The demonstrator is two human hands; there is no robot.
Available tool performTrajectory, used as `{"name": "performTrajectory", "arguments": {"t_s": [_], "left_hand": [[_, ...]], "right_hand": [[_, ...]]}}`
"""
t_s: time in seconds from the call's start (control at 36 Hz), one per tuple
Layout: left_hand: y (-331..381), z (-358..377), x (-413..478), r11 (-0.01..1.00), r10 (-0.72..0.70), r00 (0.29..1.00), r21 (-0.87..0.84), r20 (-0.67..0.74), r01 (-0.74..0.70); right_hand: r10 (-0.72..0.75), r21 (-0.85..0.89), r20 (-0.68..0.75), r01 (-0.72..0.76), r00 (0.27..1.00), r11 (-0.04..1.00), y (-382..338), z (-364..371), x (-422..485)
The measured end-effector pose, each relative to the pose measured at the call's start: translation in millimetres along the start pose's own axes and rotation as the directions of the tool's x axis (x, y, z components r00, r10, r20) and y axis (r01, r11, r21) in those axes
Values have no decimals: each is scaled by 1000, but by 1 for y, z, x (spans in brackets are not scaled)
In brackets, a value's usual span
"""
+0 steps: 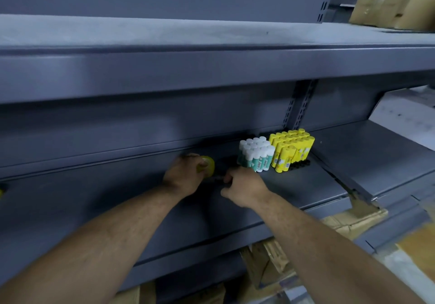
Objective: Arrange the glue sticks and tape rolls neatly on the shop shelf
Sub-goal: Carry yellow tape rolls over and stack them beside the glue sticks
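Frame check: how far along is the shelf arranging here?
Done: white-capped glue sticks and yellow glue sticks stand in two tight blocks side by side on the shelf. In hand: the left hand grips a yellow tape roll just left of them; the right hand is curled beside it, and what it holds is unclear. Left: the roll is not yet set down, and no tape row shows.

Yellow tape roll [207, 165], white-capped teal glue sticks [257, 154] and yellow glue sticks [292, 149] are brightening a slate-grey shelf [299, 186].
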State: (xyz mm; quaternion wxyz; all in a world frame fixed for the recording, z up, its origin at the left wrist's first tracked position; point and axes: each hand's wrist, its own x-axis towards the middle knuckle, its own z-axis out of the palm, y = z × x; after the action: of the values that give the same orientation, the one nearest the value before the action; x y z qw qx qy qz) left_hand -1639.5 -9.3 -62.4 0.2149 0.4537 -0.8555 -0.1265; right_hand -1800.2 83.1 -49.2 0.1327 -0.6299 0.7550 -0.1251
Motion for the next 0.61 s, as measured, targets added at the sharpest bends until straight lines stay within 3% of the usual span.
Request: {"name": "performTrajectory", "arguments": {"t_s": [0.19,0.61], "left_hand": [[0,1,4,999,28,999,32,20,-29],[2,10,12,998,-48,999,39,-2,48]], "right_hand": [[-6,-5,27,6,1000,1000,0,-5,0],[-41,-28,41,42,998,999,0,-8,2]]}}
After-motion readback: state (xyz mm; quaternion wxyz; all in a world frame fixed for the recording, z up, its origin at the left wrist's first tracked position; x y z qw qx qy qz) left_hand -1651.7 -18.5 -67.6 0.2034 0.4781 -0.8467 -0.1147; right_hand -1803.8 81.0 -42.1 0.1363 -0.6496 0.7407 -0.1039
